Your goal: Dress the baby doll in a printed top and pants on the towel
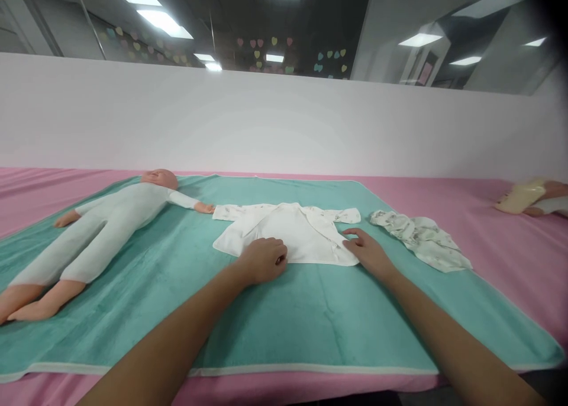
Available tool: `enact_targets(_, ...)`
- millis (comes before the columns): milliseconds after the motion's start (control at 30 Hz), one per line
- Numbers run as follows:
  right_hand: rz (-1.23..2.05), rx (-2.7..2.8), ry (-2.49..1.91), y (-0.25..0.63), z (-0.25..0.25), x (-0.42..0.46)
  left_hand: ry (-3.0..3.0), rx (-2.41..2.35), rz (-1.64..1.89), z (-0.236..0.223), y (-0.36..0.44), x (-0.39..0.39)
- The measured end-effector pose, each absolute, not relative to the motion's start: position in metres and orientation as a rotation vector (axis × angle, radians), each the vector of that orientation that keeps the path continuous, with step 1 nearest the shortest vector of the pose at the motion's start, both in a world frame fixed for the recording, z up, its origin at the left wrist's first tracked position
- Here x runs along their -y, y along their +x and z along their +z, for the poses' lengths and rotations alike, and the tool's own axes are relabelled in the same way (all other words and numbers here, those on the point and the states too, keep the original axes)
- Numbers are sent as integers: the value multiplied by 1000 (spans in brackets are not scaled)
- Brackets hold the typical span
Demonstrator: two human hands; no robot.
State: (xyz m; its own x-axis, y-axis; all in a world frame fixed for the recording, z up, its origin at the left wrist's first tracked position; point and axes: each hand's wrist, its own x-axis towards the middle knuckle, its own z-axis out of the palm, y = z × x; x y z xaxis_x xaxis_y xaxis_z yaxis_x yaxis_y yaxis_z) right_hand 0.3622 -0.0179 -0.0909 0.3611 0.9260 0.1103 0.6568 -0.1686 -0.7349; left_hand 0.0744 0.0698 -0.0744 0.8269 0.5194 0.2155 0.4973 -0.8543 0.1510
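A small white baby shirt with a faint print on its sleeves lies spread open, its front panels folded out to the sides. My left hand rests over its lower left part, fingers curled in a loose fist with nothing visible in them. At the lower right edge of the shirt is my right hand, its index finger stretched out and the fingers apart, touching the cloth. To the left, a baby doll in a pale suit lies on its back, one hand close to the shirt's left sleeve.
A green blanket with a white border lies over a pink table cover. Crumpled printed baby clothing is at the right of the shirt. Part of another doll shows at the far right. A white wall stands behind.
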Motion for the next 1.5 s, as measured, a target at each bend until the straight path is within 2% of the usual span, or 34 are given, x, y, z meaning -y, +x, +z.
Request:
enact_targets(200, 280, 1484, -2033, 366, -98, 19, 2778, -976, 584, -79, 70, -84)
enact_targets(400, 436, 1664, -1703, 345, -90, 26, 2722, -906, 683, -81, 63, -93)
enact_targets(667, 346, 1474, -1938, 346, -96, 18, 2749, -923, 558, -89, 69, -94)
enact_targets(833, 349, 1495, -2082, 345, -98, 19, 2812, -917, 270, -99, 67, -97)
enact_targets(967, 350, 1531, -2015, 344, -99, 19, 2886, -842, 98, -99, 66, -94)
enact_targets(1233, 481, 1262, -1772, 352, -98, 19, 2902, -808, 122, -96, 65, -92)
enact_targets(1500, 312, 1119, -1977, 370, -101, 14, 2888, -785, 146, -94, 65, -92)
